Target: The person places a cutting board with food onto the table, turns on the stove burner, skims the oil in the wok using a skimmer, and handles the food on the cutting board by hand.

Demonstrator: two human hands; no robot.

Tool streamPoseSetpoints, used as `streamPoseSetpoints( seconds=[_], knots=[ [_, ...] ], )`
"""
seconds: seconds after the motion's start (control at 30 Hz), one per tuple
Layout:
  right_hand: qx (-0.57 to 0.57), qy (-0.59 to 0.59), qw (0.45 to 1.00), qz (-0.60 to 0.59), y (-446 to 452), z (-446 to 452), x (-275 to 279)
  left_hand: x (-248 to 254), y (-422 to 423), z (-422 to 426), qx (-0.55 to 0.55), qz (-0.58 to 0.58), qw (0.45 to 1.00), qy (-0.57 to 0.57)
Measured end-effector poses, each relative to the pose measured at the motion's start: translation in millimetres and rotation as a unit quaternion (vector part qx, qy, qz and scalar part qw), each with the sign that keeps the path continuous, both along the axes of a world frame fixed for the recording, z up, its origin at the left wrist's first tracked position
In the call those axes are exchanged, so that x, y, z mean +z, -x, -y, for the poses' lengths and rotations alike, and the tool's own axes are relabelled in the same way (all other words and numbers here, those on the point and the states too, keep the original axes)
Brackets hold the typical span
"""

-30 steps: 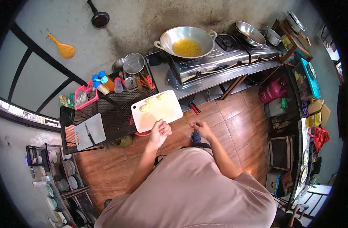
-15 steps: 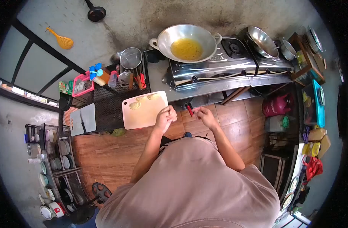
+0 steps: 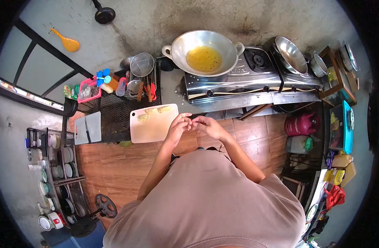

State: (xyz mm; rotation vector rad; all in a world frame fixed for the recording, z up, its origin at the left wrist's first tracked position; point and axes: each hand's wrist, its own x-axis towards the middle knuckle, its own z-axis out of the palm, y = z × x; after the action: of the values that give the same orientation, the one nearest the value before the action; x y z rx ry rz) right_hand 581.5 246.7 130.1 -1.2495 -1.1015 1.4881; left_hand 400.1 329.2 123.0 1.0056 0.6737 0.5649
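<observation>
My left hand (image 3: 179,129) and my right hand (image 3: 209,127) meet in front of my body, fingertips bent and close together. Whatever they pinch, if anything, is too small to make out. Beside my left hand lies a pale pink cutting board (image 3: 150,130) with a few pale yellowish, flat pieces (image 3: 144,118) along its far edge. Ahead of the hands, a large two-handled wok (image 3: 181,47) sits on the stove with yellow oil (image 3: 203,58) in its bottom, dark specks floating in it.
A gas stove (image 3: 235,84) runs along the wall, with metal pans (image 3: 292,56) on its right. Left, a white board with a knife (image 3: 88,131) lies near a pink basket (image 3: 89,91). A dish rack (image 3: 65,165) stands lower left; a magenta gas cylinder (image 3: 300,124) is at right.
My hands were apart and have come together, the right moving left toward the left hand. The camera view has shifted slightly.
</observation>
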Motion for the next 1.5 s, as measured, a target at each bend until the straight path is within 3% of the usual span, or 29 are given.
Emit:
streamPoseSetpoints(
  seconds=[0.07,0.33,0.4,0.8,1.0,1.07,1.27,1.33,1.4,1.47,1.5],
  knots=[
    [0.012,0.0,1.0,-0.015,0.0,-3.5,11.9,-3.1,-1.3,-6.2,0.016,0.045,0.998,0.046],
    [0.026,-0.006,0.999,-0.047,-5.7,-5.7,16.1,-15.5,-6.8,-12.0,0.018,0.066,0.996,0.051],
    [0.023,-0.004,0.999,-0.03,-8.9,-4.8,9.5,-13.1,-9.8,-10.6,0.022,0.019,0.999,0.032],
    [-0.012,0.022,0.999,-0.038,-9.1,-10.0,0.4,-21.4,-4.4,-18.0,0.001,-0.012,1.0,0.017],
    [0.025,0.034,0.997,-0.059,13.5,-37.7,-28.9,-20.3,51.1,-40.8,0.074,-0.068,0.994,-0.041],
    [0.052,0.029,0.996,-0.062,26.2,-56.5,-35.8,-27.2,79.7,-59.4,0.164,-0.014,0.986,-0.007],
    [0.089,-0.006,0.996,0.023,93.1,-145.7,-20.8,-44.6,165.1,-123.6,0.299,-0.068,0.951,0.047],
    [0.084,-0.055,0.977,0.187,125.2,-182.2,-9.0,-48.3,183.2,-147.3,0.316,-0.081,0.943,0.067],
    [0.027,-0.043,0.991,0.127,159.8,-231.5,-35.4,-63.8,199.6,-173.3,0.28,-0.132,0.95,0.044],
    [-0.027,0.046,0.998,0.025,197.4,-285.1,-54.0,-67.3,207.0,-194.2,0.272,-0.12,0.954,0.04],
    [-0.061,0.037,0.996,0.047,215.0,-311.2,-78.3,-62.1,209.7,-201.2,0.259,-0.124,0.957,0.044]
  ],
)
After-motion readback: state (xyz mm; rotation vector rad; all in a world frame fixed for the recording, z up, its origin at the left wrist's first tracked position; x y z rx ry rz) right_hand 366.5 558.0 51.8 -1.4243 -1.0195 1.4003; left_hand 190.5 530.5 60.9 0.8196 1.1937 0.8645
